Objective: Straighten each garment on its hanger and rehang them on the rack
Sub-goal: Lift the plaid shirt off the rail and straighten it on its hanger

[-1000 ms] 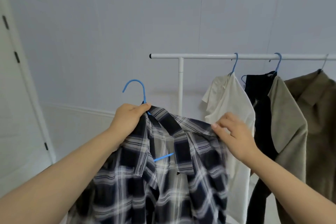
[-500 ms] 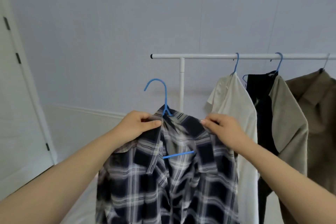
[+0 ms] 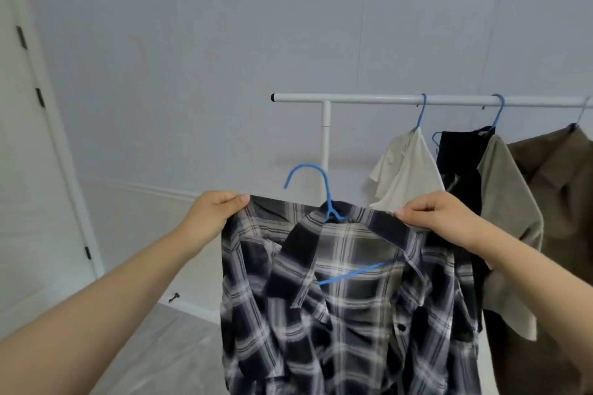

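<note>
Plaid shirt (image 3: 346, 298) held up in mid-air, below and left of the rack (image 3: 385, 99), not yet hung. Left hand (image 3: 215, 215) pinches the shirt's left shoulder edge, fingers (image 3: 236, 200) closed on the cloth. Right hand (image 3: 439, 218) pinches the right shoulder near the collar, fingers closed on cloth too. Shoulders are pulled apart and roughly level.

Blue hanger (image 3: 324, 199) sits inside the shirt; its hook rises free above the collar, below the rack bar, near the rack's upright post. Lower bar of the hanger shows through the open front, slanting down to the left, so the hanger looks crooked inside the shirt. Collar is folded unevenly, front placket open and rumpled.

On the rack, right of the post: cream shirt (image 3: 407, 170) on a blue hanger, then a black garment (image 3: 462, 163) with an olive shirt (image 3: 510, 218) beside it, then a brown shirt (image 3: 564, 202) at the frame edge. Rack bar left of the cream shirt is bare.

Step in hand, by my reading: straightening the plaid shirt on its hanger. Next move likely calls for levelling the hanger under both shoulders and settling the collar, then shifting one hand to the hook and lifting it over the bar left of the cream shirt. Risk: a shoulder slipping off the tilted hanger when a hand lets go.
</note>
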